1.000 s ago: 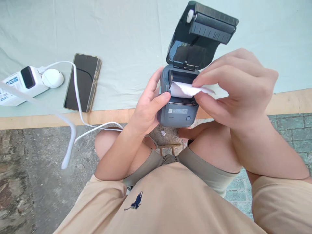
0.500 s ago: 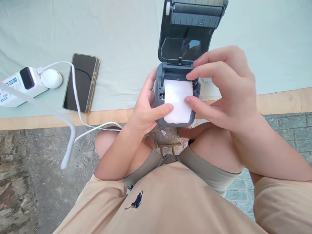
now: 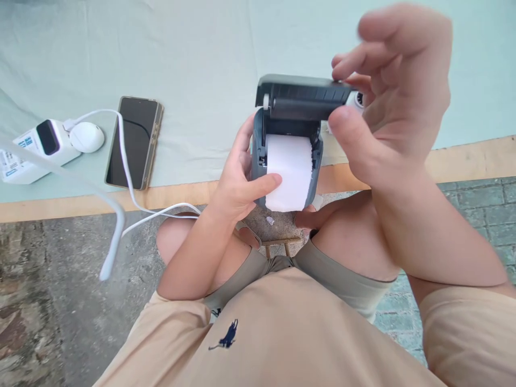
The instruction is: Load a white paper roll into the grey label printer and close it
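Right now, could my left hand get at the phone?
Probably not without letting go: your left hand is holding the printer, thumb on the paper. The phone looks near enough, though a white cable crosses it in view.

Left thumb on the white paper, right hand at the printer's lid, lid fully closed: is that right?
The lid isn't closed: the head view shows it partly open, with the white paper exposed. Left thumb and right hand are as stated.

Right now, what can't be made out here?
Head view:
Front face of the portable printer: mostly behind the paper strip.
Left hand: fingertips behind the printer, except the thumb's.
White piece by the right hand: partly covered by it.
Thick white cable: cut off by left edge.
White device with display: label print too small.
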### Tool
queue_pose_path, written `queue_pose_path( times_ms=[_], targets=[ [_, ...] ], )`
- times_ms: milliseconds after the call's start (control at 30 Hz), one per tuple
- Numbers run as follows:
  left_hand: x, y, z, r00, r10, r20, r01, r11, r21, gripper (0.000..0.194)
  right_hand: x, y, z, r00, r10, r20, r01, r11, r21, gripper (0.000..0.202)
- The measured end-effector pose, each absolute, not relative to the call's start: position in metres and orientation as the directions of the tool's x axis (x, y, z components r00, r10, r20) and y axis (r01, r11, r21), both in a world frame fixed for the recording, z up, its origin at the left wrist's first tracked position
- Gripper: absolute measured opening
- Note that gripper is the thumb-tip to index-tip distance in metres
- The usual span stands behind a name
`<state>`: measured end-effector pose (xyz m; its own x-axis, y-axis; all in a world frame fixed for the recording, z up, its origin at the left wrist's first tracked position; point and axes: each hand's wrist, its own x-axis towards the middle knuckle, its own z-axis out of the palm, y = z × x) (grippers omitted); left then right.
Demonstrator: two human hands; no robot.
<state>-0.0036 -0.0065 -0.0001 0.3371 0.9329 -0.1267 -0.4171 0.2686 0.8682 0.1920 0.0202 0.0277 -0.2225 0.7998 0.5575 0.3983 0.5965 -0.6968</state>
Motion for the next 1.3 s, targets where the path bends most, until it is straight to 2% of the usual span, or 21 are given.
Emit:
queue_pose_path(
  times_ms=[100,167,233,300,367,467,533,600,800,867,967,1033,1167,1300],
  targets=[
    [-0.002,-0.008,-0.001,0.313,0.941,-0.130,-0.457,0.269,0.848,0.083,0.192,0.020,0.026,-0.320,0.657,0.682,0.369,0.750,-0.549,0.036],
    [-0.001,-0.008,-0.002,0.315,0.942,-0.115,-0.473,0.261,0.841,0.082,0.192,0.018,0.025,-0.400,0.620,0.675,0.373,0.783,-0.498,0.038],
    [0.000,-0.008,-0.001,0.311,0.947,-0.085,-0.497,0.238,0.835,0.078,0.190,0.015,0.025,-0.434,0.633,0.640,0.389,0.773,-0.501,0.036],
    [0.004,-0.009,0.003,0.273,0.961,-0.050,-0.544,0.197,0.815,0.067,0.187,0.010,0.025,-0.427,0.679,0.597,0.404,0.734,-0.546,0.033],
    [0.009,-0.009,0.008,0.239,0.970,-0.049,-0.571,0.181,0.801,0.049,0.182,0.004,0.027,-0.406,0.751,0.522,0.382,0.658,-0.650,0.035],
    [0.012,-0.011,0.013,0.190,0.977,-0.098,-0.559,0.190,0.807,0.029,0.175,-0.003,0.028,-0.417,0.856,0.305,0.291,0.444,-0.848,0.047],
    [0.011,-0.011,0.013,0.196,0.973,-0.122,-0.525,0.209,0.825,0.028,0.173,-0.003,0.027,-0.430,0.884,0.181,0.244,0.307,-0.920,0.050],
    [0.006,-0.010,0.010,0.242,0.961,-0.133,-0.486,0.239,0.841,0.032,0.172,0.000,0.025,-0.435,0.891,0.129,0.213,0.240,-0.947,0.050],
    [-0.002,-0.004,-0.001,0.333,0.939,-0.087,-0.515,0.258,0.817,0.037,0.173,0.015,0.015,-0.460,0.878,0.133,0.107,0.204,-0.973,0.053],
    [0.000,-0.003,-0.001,0.350,0.931,-0.102,-0.525,0.285,0.802,0.041,0.175,0.016,0.014,-0.458,0.875,0.155,0.132,0.239,-0.962,0.053],
    [0.002,-0.002,-0.002,0.353,0.928,-0.123,-0.540,0.309,0.783,0.051,0.180,0.014,0.016,-0.366,0.890,0.271,0.231,0.369,-0.901,0.046],
    [0.003,-0.002,-0.003,0.326,0.938,-0.119,-0.553,0.291,0.780,0.048,0.183,0.013,0.019,-0.353,0.870,0.345,0.259,0.445,-0.857,0.044],
    [0.001,-0.003,-0.004,0.257,0.958,-0.131,-0.533,0.253,0.808,0.037,0.191,0.014,0.027,-0.504,0.782,0.365,0.302,0.556,-0.774,0.056],
    [0.000,-0.005,-0.001,0.202,0.966,-0.158,-0.526,0.244,0.815,0.035,0.191,0.014,0.037,-0.557,0.742,0.372,0.366,0.622,-0.692,0.058]
  ],
)
